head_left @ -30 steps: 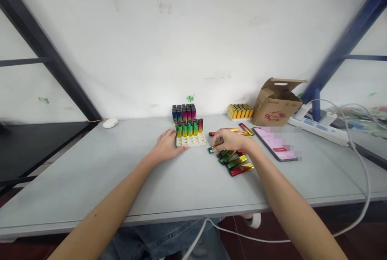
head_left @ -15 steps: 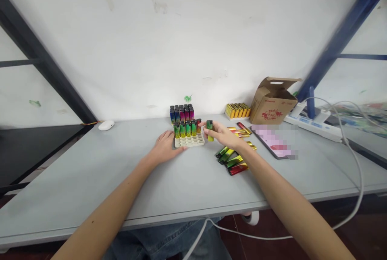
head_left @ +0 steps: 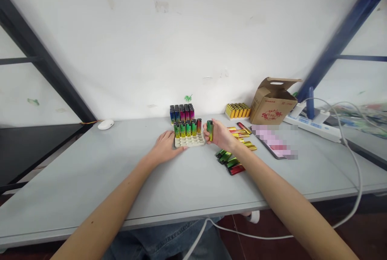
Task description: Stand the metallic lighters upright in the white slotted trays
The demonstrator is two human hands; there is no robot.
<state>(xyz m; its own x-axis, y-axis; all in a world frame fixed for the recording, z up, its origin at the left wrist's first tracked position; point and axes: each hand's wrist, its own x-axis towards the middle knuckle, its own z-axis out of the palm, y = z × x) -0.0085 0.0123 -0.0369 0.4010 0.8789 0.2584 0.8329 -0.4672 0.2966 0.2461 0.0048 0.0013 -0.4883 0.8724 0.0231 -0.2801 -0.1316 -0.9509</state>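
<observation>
A white tray (head_left: 190, 142) with rows of holes lies flat on the table, its front holes bare. Several green-yellow lighters (head_left: 182, 130) stand upright in its back part, with a red lighter (head_left: 198, 126) at their right end. My left hand (head_left: 165, 147) grips the tray's left front corner, thumb along the front edge and fingers against the left side. Just right of the tray, my right hand (head_left: 220, 136) is closed around a green-yellow lighter (head_left: 210, 131), held upright. Below my right wrist lie several loose green lighters (head_left: 224, 156) and a red-gold one (head_left: 236, 169).
Blue and pink lighters (head_left: 182, 113) stand behind the tray. Yellow lighters (head_left: 238, 110) fill another tray near an open cardboard box (head_left: 273, 105). A phone-like slab (head_left: 272, 143), power strip (head_left: 317, 127) and white cable (head_left: 356, 159) are right; a white case (head_left: 105, 125) is left.
My right hand has turned slightly and its fingers have shifted around the lighter, which stays upright right of the tray. My left hand has not moved.
</observation>
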